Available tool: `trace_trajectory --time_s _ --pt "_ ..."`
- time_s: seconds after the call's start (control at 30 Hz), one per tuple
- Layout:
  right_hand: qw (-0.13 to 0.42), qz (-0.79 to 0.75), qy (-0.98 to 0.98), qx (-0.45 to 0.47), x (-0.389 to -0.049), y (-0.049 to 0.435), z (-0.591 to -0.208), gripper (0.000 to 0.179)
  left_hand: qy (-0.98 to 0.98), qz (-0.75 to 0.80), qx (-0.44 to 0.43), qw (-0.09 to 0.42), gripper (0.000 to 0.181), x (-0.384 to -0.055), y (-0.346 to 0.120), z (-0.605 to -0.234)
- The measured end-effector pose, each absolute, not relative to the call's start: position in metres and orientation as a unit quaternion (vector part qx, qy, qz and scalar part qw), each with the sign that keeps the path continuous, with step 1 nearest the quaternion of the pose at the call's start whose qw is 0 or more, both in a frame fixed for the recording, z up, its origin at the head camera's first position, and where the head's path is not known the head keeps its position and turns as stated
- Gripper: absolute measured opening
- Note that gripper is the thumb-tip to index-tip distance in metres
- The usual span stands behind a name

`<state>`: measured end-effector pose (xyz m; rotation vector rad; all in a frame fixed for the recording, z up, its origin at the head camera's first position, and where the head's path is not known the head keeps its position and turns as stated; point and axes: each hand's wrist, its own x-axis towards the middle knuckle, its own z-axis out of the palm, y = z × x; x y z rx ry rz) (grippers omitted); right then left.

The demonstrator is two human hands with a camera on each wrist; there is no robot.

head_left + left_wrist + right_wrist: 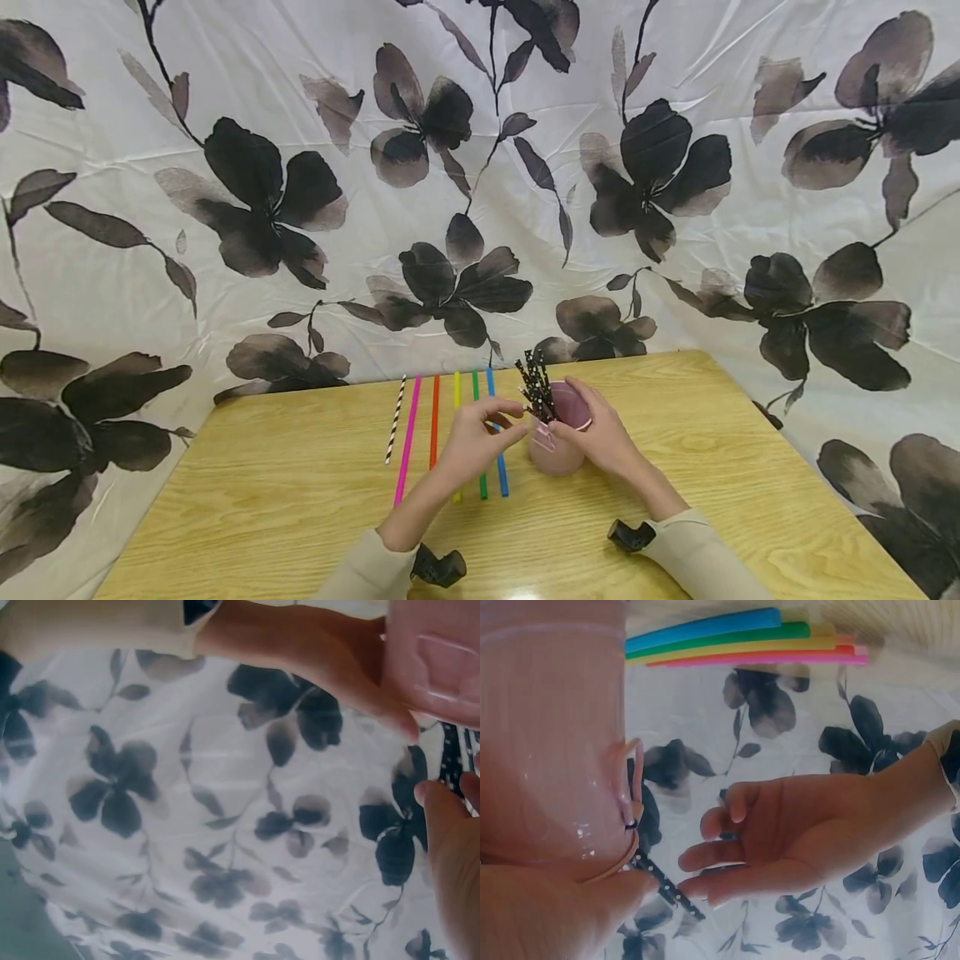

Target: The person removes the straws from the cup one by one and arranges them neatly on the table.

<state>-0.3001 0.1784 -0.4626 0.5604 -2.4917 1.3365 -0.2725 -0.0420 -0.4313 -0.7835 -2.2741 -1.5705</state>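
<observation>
A pink cup (557, 457) with a small loop handle (637, 776) stands on the table. My right hand (609, 435) grips its right side, thumb near the rim. Several black straws with white dots (535, 385) lean out of the cup's left side. My left hand (480, 432) is just left of them, thumb and index finger apart, fingertips close to the straws. In the right wrist view, the left hand (780, 836) has loosely bent fingers, its thumb tip by a dotted straw (656, 876). Whether it touches that straw is unclear.
Left of the cup lies a row of straws: black-and-white striped (395, 421), pink (409, 433), red (434, 417), yellow (457, 390), green (483, 483) and blue (503, 482). My left forearm crosses over some. A floral cloth (525, 208) hangs behind the wooden table (262, 500).
</observation>
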Motion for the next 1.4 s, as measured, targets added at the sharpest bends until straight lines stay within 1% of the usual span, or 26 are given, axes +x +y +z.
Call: trace_trajectory --time_s 0.17,0.33,0.43,0.63,0.73,0.93,1.07,1.23,1.4 --pt "0.108 0.448 -0.865 0.199 -0.299 0.176 -0.461 0.09 -0.768 -0.567 -0.253 0.155 0.023 -0.269 -0.03 -0.431" --pt "0.104 0.441 -0.869 0.198 -0.3 0.174 -0.465 0.092 -0.754 -0.579 -0.25 0.182 0.017 -0.257 -0.025 -0.417" --pt "0.108 0.439 -0.87 0.198 -0.301 0.174 -0.467 0.092 -0.753 -0.587 -0.239 0.176 0.015 -0.251 -0.023 -0.41" --pt "0.111 0.443 -0.867 0.2 -0.301 0.175 -0.467 0.092 -0.738 -0.621 -0.219 0.146 0.016 -0.251 -0.025 -0.412" --pt "0.11 0.446 -0.866 0.199 -0.302 0.175 -0.467 0.092 -0.719 -0.641 -0.223 0.148 0.014 -0.252 -0.026 -0.412" --pt "0.111 0.447 -0.866 0.194 -0.3 0.174 -0.466 0.093 -0.679 -0.673 -0.233 0.18 0.014 -0.25 -0.032 -0.403" --pt "0.113 0.446 -0.866 0.196 -0.3 0.176 -0.465 0.092 -0.637 -0.703 -0.237 0.21 0.02 -0.252 -0.036 -0.399" --pt "0.12 0.44 -0.868 0.196 -0.3 0.179 -0.466 0.094 -0.591 -0.734 -0.223 0.25 0.027 -0.258 -0.04 -0.395" --pt "0.117 0.437 -0.87 0.195 -0.301 0.179 -0.466 0.096 -0.555 -0.748 -0.212 0.296 0.023 -0.263 -0.048 -0.389"
